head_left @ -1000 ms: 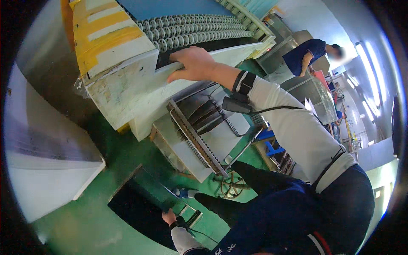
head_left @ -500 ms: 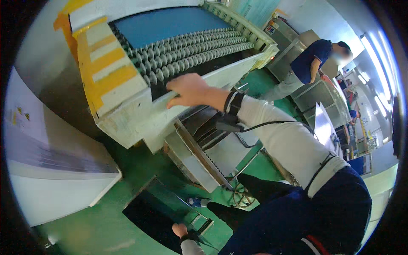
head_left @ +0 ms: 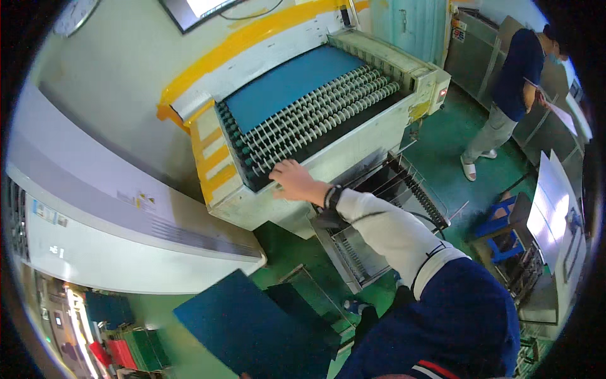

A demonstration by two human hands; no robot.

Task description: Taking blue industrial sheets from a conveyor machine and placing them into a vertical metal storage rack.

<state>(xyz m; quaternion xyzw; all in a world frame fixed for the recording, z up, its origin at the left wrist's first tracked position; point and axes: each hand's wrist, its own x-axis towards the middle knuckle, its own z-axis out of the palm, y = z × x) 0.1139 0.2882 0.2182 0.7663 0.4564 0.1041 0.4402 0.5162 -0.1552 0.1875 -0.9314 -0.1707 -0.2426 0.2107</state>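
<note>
The right hand (head_left: 294,180) is extended forward with the fingers spread and lying flat. It grips nothing and rests on the front edge of the roller conveyor machine (head_left: 315,120), touching the near end of the roller rows (head_left: 315,117). A dark wristband sits at the wrist, and a white sleeve covers the forearm.

The left hand is out of view at the lower edge. A dark blue plate (head_left: 252,328) is raised near that edge — what holds it cannot be seen.

The machine is a pale, boxy unit with yellow stripes on its left side. A blue sheet (head_left: 284,82) lies flat on its bed behind the rollers. A wire rack (head_left: 379,215) hangs below the front edge, just beside the right forearm.

Another person (head_left: 511,82) stands well apart at the upper right.
</note>
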